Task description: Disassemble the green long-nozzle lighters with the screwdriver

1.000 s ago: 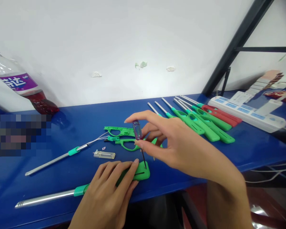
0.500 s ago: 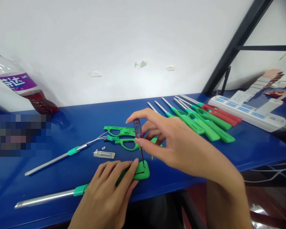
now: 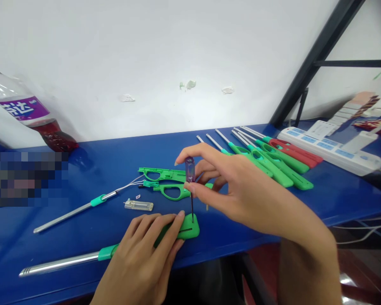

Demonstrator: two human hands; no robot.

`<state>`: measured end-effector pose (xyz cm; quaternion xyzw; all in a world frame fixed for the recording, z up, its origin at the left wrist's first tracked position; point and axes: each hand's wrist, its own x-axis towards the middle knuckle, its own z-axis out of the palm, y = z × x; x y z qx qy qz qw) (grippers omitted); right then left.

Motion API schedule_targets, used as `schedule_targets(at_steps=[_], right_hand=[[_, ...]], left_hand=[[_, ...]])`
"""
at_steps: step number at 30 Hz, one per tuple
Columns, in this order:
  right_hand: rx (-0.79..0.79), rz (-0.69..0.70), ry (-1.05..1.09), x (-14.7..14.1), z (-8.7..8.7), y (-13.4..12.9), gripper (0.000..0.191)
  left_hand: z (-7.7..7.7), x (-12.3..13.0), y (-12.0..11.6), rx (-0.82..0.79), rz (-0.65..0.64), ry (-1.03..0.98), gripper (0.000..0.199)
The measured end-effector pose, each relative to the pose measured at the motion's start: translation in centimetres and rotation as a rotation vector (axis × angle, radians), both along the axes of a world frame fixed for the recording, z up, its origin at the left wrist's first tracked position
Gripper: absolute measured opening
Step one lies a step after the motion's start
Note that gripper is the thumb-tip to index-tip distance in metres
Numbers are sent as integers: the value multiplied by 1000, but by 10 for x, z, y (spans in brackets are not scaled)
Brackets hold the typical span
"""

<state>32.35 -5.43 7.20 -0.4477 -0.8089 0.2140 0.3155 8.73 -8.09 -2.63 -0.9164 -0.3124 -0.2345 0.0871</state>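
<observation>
Under my left hand (image 3: 149, 250) lies a green long-necked lighter (image 3: 189, 228), held down by fingers wrapped over its handle; its metal tube points left. My right hand (image 3: 220, 180) grips a small screwdriver (image 3: 190, 170) by its purple see-through handle. The screwdriver stands nearly upright, its tip at the screw hole near the end of the lighter's handle. Behind my hands are two opened green casing halves (image 3: 173, 192), partly hidden by my right hand. Wires run from them to a loose metal tube (image 3: 66, 216). A clear fuel tank (image 3: 139, 206) lies beside them.
Several green and red lighters (image 3: 273, 167) lie in a row at the right, next to a white power strip (image 3: 330, 148). A bottle of dark red drink (image 3: 31, 112) stands at the back left. The blue table (image 3: 108, 159) meets a white wall. A black metal frame (image 3: 317, 63) rises on the right.
My right hand has shifted slightly right, and the screwdriver has gone from tilted to nearly upright. My left hand and the lighter have stayed in place.
</observation>
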Motion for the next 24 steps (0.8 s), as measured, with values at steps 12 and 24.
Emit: schedule_targets(at_steps=[12,24], right_hand=[[-16,-87,-34,-4,-8,8,39],[-15,-69,-67,-7,-9,9,43]], left_hand=[[-2,-1,-1,-3,15,8,49],[-1,0,0,-1,13,-2,47]])
